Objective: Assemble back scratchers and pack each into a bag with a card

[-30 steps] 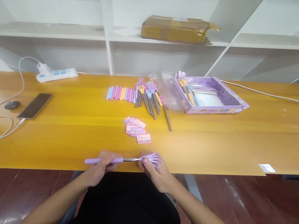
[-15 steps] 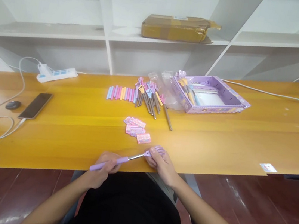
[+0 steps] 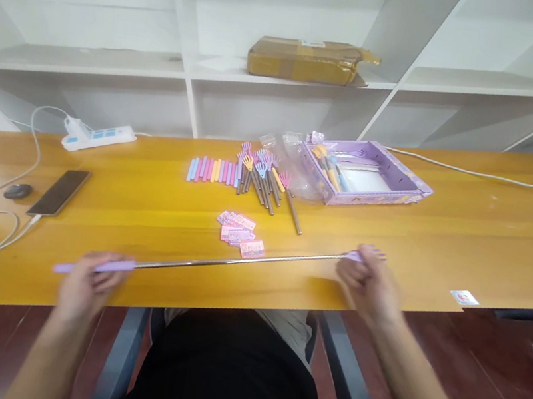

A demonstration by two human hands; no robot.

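Stretched between both hands is a telescopic back scratcher [image 3: 216,264] with a long metal rod. My left hand [image 3: 89,286] is closed round its purple handle. At the other end, my right hand [image 3: 370,285] grips the purple claw head, which its fingers partly cover. Beyond the rod lies a small pile of pink and purple cards [image 3: 237,230]. Farther back are several back scratchers [image 3: 264,182] with bare metal rods and coloured claws. Beside them stands a row of coloured handle sleeves [image 3: 213,171].
A purple box [image 3: 372,199] holds several back scratchers, with clear plastic bags [image 3: 297,164] beside it. On the left lie a phone [image 3: 59,193], a black mouse-like object [image 3: 17,190], cables and a power strip [image 3: 99,136]. A taped cardboard box [image 3: 301,62] sits on the shelf.
My hands have moved far apart, left hand leftward and right hand rightward. The back scratcher's metal rod is now drawn out much longer.
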